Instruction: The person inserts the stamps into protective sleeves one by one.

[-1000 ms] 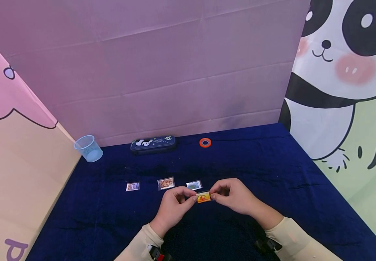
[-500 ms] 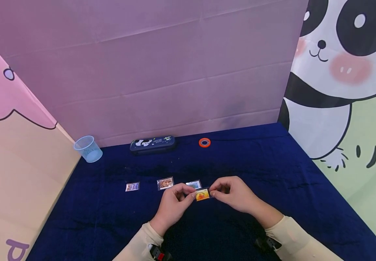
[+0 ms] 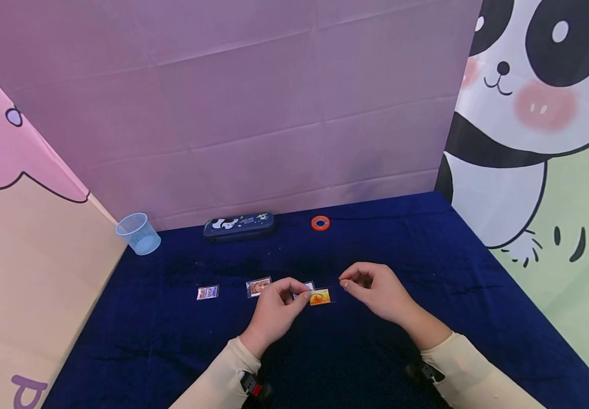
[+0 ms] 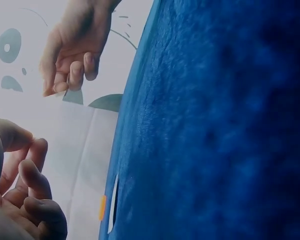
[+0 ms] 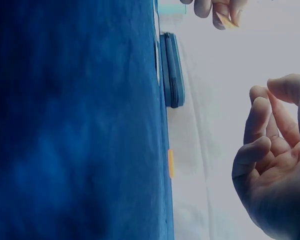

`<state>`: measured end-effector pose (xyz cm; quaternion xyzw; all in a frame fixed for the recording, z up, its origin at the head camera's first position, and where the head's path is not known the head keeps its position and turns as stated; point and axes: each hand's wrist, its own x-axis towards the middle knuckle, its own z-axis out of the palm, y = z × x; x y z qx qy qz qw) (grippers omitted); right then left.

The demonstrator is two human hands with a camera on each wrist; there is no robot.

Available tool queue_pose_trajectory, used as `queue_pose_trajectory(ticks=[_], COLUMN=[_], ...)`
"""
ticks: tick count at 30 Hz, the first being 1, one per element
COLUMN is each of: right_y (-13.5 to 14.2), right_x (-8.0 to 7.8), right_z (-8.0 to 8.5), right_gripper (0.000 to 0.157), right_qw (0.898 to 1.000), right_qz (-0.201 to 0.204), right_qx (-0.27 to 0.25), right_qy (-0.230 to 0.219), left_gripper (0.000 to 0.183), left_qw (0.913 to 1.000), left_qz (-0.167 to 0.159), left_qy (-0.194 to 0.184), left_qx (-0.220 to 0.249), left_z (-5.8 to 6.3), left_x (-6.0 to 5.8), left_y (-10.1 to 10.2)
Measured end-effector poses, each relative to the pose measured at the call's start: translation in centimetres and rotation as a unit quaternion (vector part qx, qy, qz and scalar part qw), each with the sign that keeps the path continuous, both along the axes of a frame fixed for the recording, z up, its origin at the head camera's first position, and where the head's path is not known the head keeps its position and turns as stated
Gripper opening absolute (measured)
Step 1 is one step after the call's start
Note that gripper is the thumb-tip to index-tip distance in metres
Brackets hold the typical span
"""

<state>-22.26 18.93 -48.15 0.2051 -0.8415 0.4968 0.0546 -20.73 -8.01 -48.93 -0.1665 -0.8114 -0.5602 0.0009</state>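
My left hand (image 3: 277, 309) pinches a small yellow-orange picture card (image 3: 320, 297), like a stamp, by its left edge between thumb and forefinger. In the right wrist view a corner of that yellow card (image 5: 227, 21) sticks out from the left fingertips. My right hand (image 3: 378, 292) is apart to its right, thumb and forefinger tips brought together, with nothing visible between them. Behind the yellow card lies a bluish card (image 3: 310, 285), mostly covered. A brown picture card (image 3: 258, 287) in a clear sleeve lies left of it, partly behind my left hand, and a purplish card (image 3: 208, 292) farther left.
At the back stand a clear blue cup (image 3: 140, 234) on the left and a dark panda-print pencil case (image 3: 239, 226). An orange-red ring, like a tape roll (image 3: 321, 223), lies right of the case. Dark blue cloth (image 3: 171, 341) covers the table, with curtain-like walls around.
My right hand has let go of the yellow card's right edge and moved up and right. My left hand, still holding the card, has shifted slightly forward, over the bluish card.
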Motion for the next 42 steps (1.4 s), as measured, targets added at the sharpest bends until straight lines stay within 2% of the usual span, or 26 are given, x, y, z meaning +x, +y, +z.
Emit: queue_pose_trajectory(ticks=[7, 13, 18, 28, 35, 42], right_y=[1.3, 2.2, 2.8, 4.0, 5.0, 5.8], right_x=[-0.9, -1.4, -1.8, -2.1, -2.6, -2.9], right_z=[-0.1, -0.1, -0.1, 0.0, -0.4, -0.4], right_gripper=[0.003, 0.005, 0.008, 0.007, 0.008, 0.015], right_qw=[0.999, 0.997, 0.996, 0.992, 0.988, 0.984], right_qz=[-0.044, -0.072, -0.082, -0.117, -0.137, -0.144], right_qx=[0.003, 0.013, 0.017, 0.05, 0.069, 0.093], right_qy=[0.002, -0.003, -0.009, -0.013, -0.021, -0.054], left_gripper=[0.007, 0.007, 0.003, 0.005, 0.004, 0.005], left_qw=[0.9999, 0.9993, 0.9977, 0.9935, 0.9909, 0.987], left_qz=[-0.006, -0.006, 0.01, 0.012, 0.015, 0.018], left_qy=[-0.009, 0.0, 0.008, -0.005, -0.013, -0.021], left_qx=[-0.011, -0.038, -0.066, -0.113, -0.133, -0.158], left_z=[0.4, 0.1, -0.3, -1.2, -1.4, -1.2], left_x=[-1.2, -2.2, -3.1, -5.1, -6.1, -6.6], left_y=[1.2, 2.2, 2.9, 4.7, 6.0, 6.9])
